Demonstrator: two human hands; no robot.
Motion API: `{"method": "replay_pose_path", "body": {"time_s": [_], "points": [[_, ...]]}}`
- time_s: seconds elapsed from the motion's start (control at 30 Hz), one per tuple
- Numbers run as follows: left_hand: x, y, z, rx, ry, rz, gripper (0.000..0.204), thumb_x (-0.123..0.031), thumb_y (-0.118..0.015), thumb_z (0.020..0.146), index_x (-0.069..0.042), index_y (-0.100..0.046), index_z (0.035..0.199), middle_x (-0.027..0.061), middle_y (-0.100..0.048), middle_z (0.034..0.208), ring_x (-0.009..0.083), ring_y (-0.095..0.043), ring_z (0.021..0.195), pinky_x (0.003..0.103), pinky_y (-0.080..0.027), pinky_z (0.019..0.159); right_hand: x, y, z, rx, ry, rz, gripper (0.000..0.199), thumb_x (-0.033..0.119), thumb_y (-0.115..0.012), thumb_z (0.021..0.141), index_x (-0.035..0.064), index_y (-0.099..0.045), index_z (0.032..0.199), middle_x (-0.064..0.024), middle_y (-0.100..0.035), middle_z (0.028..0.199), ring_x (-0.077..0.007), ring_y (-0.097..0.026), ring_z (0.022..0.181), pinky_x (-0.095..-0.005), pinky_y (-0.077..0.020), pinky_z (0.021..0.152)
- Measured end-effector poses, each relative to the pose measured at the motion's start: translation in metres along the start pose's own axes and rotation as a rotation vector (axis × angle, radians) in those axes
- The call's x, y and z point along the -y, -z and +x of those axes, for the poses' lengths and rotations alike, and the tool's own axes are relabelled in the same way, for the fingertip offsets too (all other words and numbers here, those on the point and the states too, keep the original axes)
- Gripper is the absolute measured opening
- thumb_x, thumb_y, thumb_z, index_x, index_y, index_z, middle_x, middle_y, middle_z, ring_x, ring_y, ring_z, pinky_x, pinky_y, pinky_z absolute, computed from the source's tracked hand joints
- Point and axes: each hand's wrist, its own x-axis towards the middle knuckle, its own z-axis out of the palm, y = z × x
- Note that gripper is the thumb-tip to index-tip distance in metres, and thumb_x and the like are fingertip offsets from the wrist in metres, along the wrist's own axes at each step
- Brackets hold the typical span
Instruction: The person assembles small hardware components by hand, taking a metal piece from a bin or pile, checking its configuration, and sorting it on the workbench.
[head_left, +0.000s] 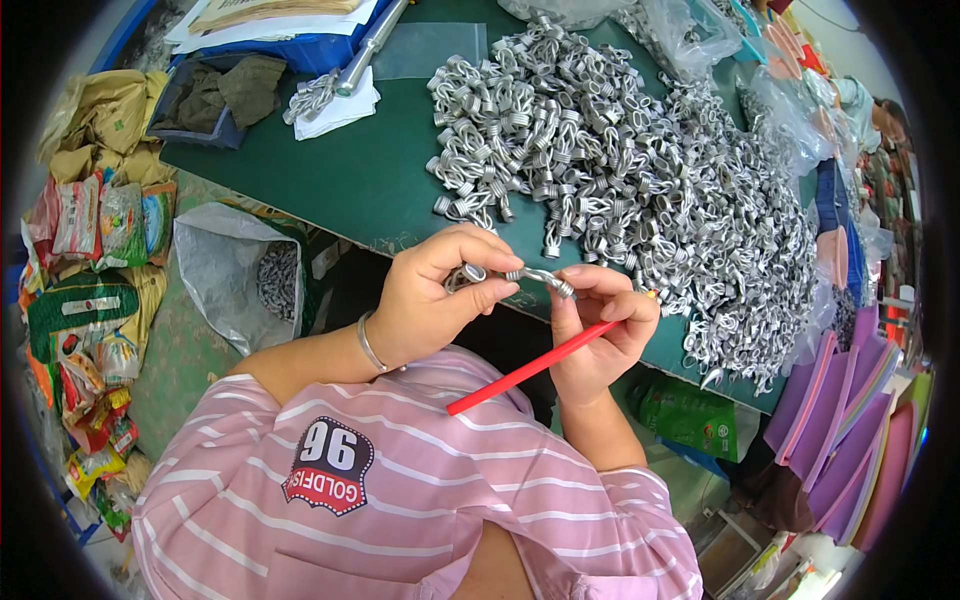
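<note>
Between my two hands, in front of my chest, is a small silver metal link (540, 277) with coiled ends. My left hand (437, 285) pinches its left end between thumb and fingertips. A second ringed silver piece (470, 273) sits among the curled fingers of that hand. My right hand (603, 328) has its thumb and fingers closed on the link's right end. Held in the same hand is a slim red stick (530, 368), slanting down to the left across my shirt. Just beyond both hands lies a large heap of similar silver links (590, 150) on the green tabletop (300, 185).
A grey bin with dark cloths (218, 100) stands at the table's left corner, near a long metal tool (370, 50) on white paper. Below left sits an opened sack (235, 280) with metal pieces inside. Colourful packages (95, 220) line the left; purple folded material (830, 430) is at right.
</note>
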Motion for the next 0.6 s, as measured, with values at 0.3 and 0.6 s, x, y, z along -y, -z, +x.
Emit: {"method": "replay_pose_path", "body": {"time_s": [0.3, 0.6], "points": [[-0.015, 0.032, -0.007, -0.046, 0.057, -0.174, 0.013, 0.003, -0.053, 0.081, -0.001, -0.052, 0.094, 0.0171, -0.057, 0.094, 0.0093, -0.053, 0.06, 0.018, -0.042, 0.047, 0.004, 0.009, 0.01, 0.056, 0.096, -0.375, 0.032, -0.012, -0.061, 0.072, 0.0055, -0.035, 0.076, -0.0178, -0.06, 0.089, -0.019, -0.057, 0.069, -0.0252, -0.0462, 0.061], [-0.06, 0.176, -0.085, -0.072, 0.778, 1.055, 0.02, -0.009, -0.066, 0.072, 0.0, -0.063, 0.089, 0.0103, -0.063, 0.087, 0.0191, -0.059, 0.076, 0.027, -0.045, 0.068, -0.003, 0.013, 0.027, 0.294, 0.204, -0.975, 0.031, 0.001, -0.072, 0.061, 0.0068, -0.044, 0.073, -0.0091, -0.06, 0.084, -0.027, -0.052, 0.067, -0.0369, -0.0377, 0.067]]}}
